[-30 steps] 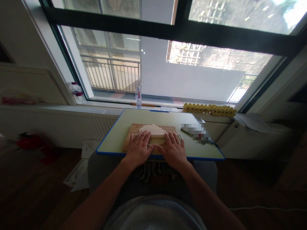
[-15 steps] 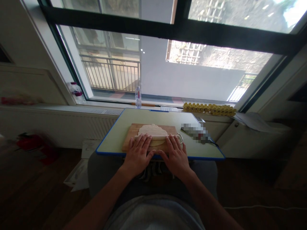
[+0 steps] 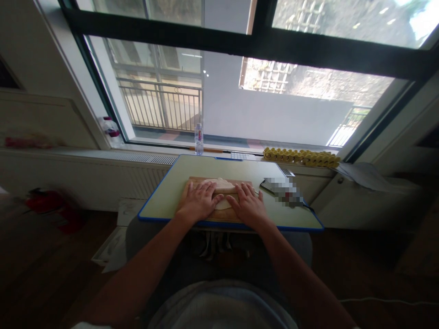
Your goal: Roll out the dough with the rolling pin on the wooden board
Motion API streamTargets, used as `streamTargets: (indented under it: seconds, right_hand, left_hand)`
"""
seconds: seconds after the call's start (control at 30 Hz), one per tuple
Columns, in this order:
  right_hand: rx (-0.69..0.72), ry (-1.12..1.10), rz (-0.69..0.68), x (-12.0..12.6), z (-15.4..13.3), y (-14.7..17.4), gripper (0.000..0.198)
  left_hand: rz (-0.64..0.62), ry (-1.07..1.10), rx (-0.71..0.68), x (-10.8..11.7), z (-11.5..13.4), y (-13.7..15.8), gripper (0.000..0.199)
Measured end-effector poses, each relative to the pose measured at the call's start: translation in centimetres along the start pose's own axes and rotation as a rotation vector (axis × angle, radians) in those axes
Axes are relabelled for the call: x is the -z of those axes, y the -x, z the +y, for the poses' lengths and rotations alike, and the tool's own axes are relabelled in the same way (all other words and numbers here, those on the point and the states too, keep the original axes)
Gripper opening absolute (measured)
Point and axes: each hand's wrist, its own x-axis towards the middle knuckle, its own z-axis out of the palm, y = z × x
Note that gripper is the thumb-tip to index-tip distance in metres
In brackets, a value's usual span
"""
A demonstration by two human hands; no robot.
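Note:
A pale rolling pin (image 3: 226, 190) lies crosswise over a flattened sheet of dough (image 3: 223, 204). My left hand (image 3: 199, 201) rests on the pin's left part, palm down, fingers stretched forward. On the right part lies my right hand (image 3: 249, 204), its fingers likewise extended and spread. Both thumbs point inward over the dough. Under the dough is a wooden cutting board (image 3: 224, 215), partly covered by my hands. The board sits on a pale lap table (image 3: 161, 201) with a blue rim.
Right of the board lies a dark-edged object with a blurred-out surface (image 3: 283, 191). Along the windowsill stand a clear plastic bottle (image 3: 199, 139) and a yellow braided-looking strip (image 3: 302, 157). A red fire extinguisher (image 3: 51, 205) is on the left, beyond the lap table.
Both hands and the rolling pin have moved forward, away from my body, over the dough. More dough shows on the near side of the pin, less beyond it.

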Motion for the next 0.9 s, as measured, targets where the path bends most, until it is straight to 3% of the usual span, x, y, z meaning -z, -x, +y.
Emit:
streamTargets:
  seconds: [0.33,0.67,0.9]
  right_hand:
    - [0.045,0.037,0.058,0.0,0.1,5.2,0.072]
    - [-0.004,0.017,0.021,-0.2,0.1,0.4,0.072]
    - [0.045,0.053,0.124,-1.2,0.4,4.0,0.072]
  left_hand:
    - [0.077,0.046,-0.074,-0.5,0.9,3.8,0.062]
    - [0.003,0.028,-0.002,0.2,0.5,0.1,0.061]
    - [0.096,0.062,-0.061,-0.4,1.2,3.5,0.060]
